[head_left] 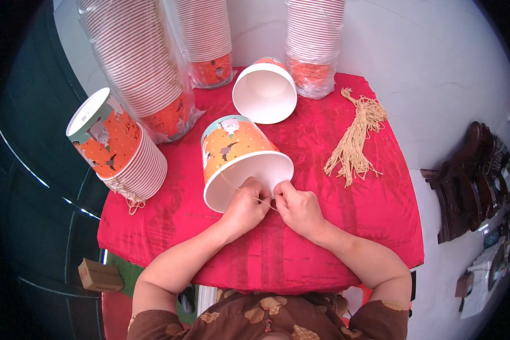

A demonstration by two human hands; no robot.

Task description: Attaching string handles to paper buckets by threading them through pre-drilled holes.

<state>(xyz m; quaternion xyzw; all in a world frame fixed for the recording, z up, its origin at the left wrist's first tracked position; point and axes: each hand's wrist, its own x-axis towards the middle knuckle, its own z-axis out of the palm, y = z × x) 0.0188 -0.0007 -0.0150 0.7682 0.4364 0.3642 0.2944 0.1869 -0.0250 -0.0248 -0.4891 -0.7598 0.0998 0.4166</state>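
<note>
An orange paper bucket point(241, 148) with printed figures lies tipped on the red-covered table, its white mouth facing me. My left hand point(246, 205) is closed at the lower rim, fingers pinched on a thin beige cord point(230, 182). Along the mouth the cord runs and loops between both hands. Pinched at the rim's lower right is my right hand point(298, 208), its fingertips on the bucket's edge and the cord. The hands hide where the cord meets the bucket.
A second bucket point(264, 93) lies behind, mouth forward. At left leans a nested bucket stack point(116, 141) with cords hanging from it. Plastic-wrapped stacks point(136, 62) point(207, 34) point(316, 39) stand at the back. A bundle of beige cords point(357, 136) rests at right.
</note>
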